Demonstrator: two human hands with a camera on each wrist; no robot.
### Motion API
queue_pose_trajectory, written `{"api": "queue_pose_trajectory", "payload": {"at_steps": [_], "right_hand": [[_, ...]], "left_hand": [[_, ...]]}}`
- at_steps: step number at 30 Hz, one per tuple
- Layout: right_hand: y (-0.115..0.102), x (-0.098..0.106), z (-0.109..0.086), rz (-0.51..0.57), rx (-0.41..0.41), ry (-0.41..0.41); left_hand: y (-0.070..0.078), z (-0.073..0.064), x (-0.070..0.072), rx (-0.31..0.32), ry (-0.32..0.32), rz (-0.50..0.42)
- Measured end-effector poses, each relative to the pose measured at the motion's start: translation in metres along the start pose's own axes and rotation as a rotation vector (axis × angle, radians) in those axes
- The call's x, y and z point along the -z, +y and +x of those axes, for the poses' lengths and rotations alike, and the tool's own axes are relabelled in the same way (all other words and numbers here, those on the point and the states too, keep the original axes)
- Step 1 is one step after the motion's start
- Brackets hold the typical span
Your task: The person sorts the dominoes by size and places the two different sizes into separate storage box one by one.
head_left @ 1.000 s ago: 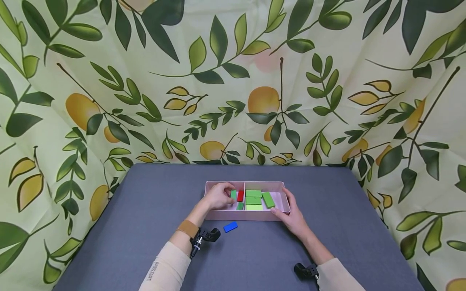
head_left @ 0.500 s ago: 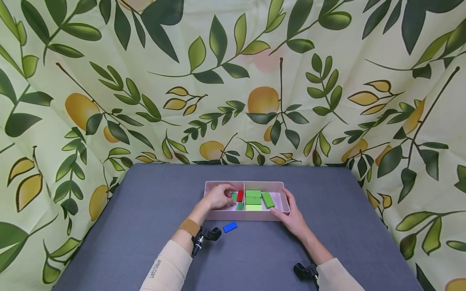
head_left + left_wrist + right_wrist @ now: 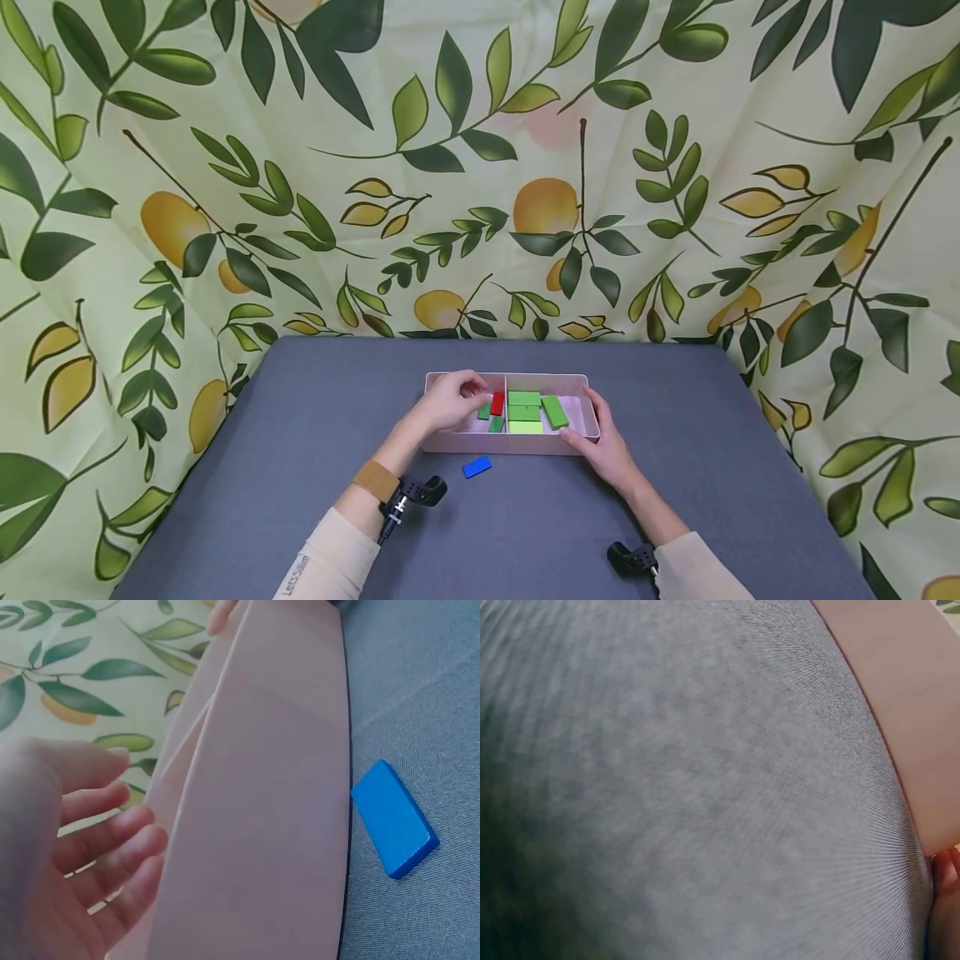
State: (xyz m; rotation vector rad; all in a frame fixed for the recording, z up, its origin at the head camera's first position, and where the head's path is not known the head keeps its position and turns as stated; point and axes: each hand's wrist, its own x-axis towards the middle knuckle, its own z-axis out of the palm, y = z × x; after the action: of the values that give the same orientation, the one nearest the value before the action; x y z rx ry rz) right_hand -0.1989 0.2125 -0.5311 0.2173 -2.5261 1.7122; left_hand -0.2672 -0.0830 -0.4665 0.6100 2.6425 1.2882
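Observation:
A pink box [image 3: 465,443] with a divider stands on the table. Over its left compartment hovers my left hand [image 3: 447,405], fingers loosely bent; in the left wrist view the hand [image 3: 101,847] holds nothing. Just under its fingertips lie a dark green block [image 3: 483,412], a red block [image 3: 497,404] and another dark green block [image 3: 496,425]; more of that compartment is hidden by the hand. My right hand [image 3: 609,454] grips the box's right end, thumb at the front wall. Several green blocks [image 3: 523,412] lie in the right compartment, one tilted block [image 3: 555,412] apart from the rest.
A blue block [image 3: 476,467] lies on the grey tablecloth [image 3: 540,533] just in front of the box, also seen as a blue block [image 3: 395,819] in the left wrist view. A leaf-patterned curtain [image 3: 480,250] hangs behind the table.
My left hand has risen off the dark green block it was touching, which now lies in the left compartment. The right hand keeps its hold on the box.

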Motion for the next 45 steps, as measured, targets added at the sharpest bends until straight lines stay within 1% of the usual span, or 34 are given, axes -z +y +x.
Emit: {"api": "queue_pose_trajectory", "payload": {"at_steps": [3,5,9,13,15,17,20,22,24,27,29,32,37,45], "right_hand": [[-0.015,0.002,-0.004,0.018,-0.004,-0.005],[-0.019,0.002,-0.004,0.022,-0.004,-0.007],[-0.001,-0.001,-0.001,0.015,-0.001,0.000],[0.018,-0.002,0.004,0.015,0.008,0.003],[0.019,-0.002,0.005,0.025,0.010,0.002],[0.007,0.000,0.002,0.022,-0.002,-0.006],[-0.015,0.002,-0.003,0.004,-0.017,-0.017],[-0.018,0.002,-0.003,0.007,-0.025,-0.019],[-0.005,0.000,0.000,0.003,-0.019,-0.013],[0.016,-0.002,0.005,0.014,-0.001,-0.001],[0.021,-0.002,0.007,0.018,0.008,0.003],[0.024,-0.002,0.007,0.024,0.014,0.007],[0.024,-0.002,0.006,0.003,0.005,0.004],[0.022,-0.002,0.006,0.025,0.016,0.006]], "left_hand": [[0.001,-0.005,0.003,-0.043,0.022,-0.008],[0.002,-0.009,0.004,-0.087,0.041,-0.014],[0.003,-0.019,0.007,-0.157,0.066,-0.014],[0.005,-0.031,0.010,-0.212,0.068,-0.016],[0.005,-0.036,0.011,-0.234,0.068,-0.023],[0.005,-0.040,0.011,-0.248,0.069,-0.029],[0.004,-0.048,0.011,-0.245,0.074,-0.031],[0.003,-0.054,0.010,-0.239,0.079,-0.027],[0.002,-0.059,0.007,-0.244,0.080,-0.019],[0.001,-0.067,0.002,-0.247,0.060,-0.014],[-0.001,-0.072,-0.002,-0.248,0.039,-0.020],[-0.004,-0.078,-0.008,-0.236,0.015,-0.029],[-0.011,-0.087,-0.015,-0.234,-0.010,-0.025],[-0.023,-0.098,-0.024,-0.190,-0.033,0.000]]}}
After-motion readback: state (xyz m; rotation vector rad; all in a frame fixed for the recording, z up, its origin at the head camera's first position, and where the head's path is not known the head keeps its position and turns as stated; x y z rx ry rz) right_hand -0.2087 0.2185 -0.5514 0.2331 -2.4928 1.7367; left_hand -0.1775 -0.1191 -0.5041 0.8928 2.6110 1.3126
